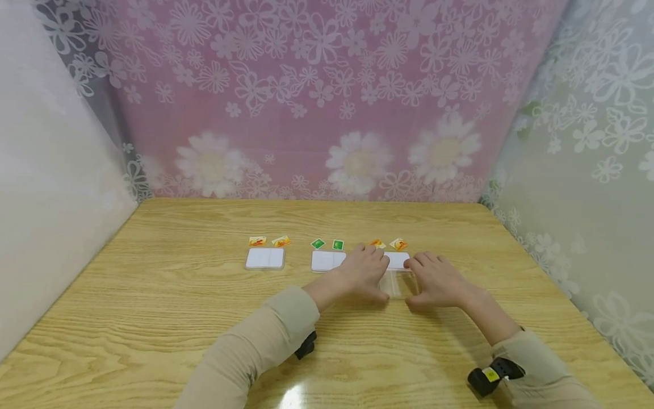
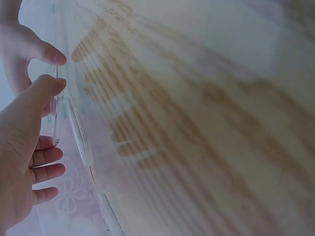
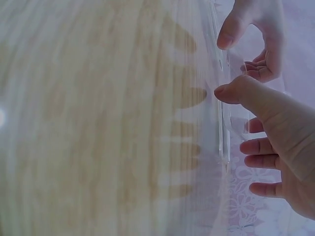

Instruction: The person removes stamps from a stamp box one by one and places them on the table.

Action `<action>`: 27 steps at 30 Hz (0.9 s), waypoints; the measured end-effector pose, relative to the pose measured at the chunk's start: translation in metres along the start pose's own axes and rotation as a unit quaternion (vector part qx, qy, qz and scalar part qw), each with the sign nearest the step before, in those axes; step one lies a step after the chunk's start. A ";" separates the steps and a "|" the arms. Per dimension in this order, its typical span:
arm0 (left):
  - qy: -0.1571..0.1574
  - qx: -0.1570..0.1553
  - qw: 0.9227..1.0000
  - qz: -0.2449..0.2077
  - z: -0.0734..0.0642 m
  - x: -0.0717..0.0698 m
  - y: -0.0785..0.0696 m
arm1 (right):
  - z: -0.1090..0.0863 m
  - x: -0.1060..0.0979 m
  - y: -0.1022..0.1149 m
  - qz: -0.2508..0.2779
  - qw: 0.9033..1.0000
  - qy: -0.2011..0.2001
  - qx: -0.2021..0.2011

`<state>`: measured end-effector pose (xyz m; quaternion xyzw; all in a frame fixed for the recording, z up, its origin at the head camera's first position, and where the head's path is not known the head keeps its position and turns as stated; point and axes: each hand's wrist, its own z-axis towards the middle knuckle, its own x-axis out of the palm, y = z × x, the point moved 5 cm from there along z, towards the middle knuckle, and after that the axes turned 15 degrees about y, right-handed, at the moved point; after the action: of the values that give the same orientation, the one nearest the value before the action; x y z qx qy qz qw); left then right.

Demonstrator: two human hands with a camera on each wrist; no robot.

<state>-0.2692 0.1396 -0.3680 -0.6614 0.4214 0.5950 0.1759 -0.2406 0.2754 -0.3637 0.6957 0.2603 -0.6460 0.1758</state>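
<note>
A clear plastic lid (image 1: 397, 284), thin and see-through, spans the gap between my two hands just in front of the right-hand box. My left hand (image 1: 361, 272) holds its left side, thumb at the near corner and fingers towards the far edge. On the opposite side my right hand (image 1: 439, 281) grips it the same way. Edge-on, the lid (image 2: 55, 120) shows as a thin line beside the left fingers in the left wrist view. Behind it lies the right-hand clear box (image 1: 397, 261) with white contents, partly covered by the hands.
Two more clear boxes with white contents stand in the row, one at left (image 1: 264, 258) and one in the middle (image 1: 327, 262). Behind the boxes lie small printed pieces in pairs: orange-yellow ones (image 1: 258, 241), green squares (image 1: 338, 245) and orange ones (image 1: 399, 244). Flowered curtains surround the wooden table (image 1: 153, 318).
</note>
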 end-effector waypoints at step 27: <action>0.014 -0.040 0.998 -0.039 0.019 0.000 0.013 | 0.011 -0.008 -0.028 0.045 0.999 0.005 0.001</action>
<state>-0.2910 0.1461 -0.3689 -0.6924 0.3732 0.5947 0.1662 -0.2662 0.2898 -0.3541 0.7099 0.2288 -0.6345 0.2026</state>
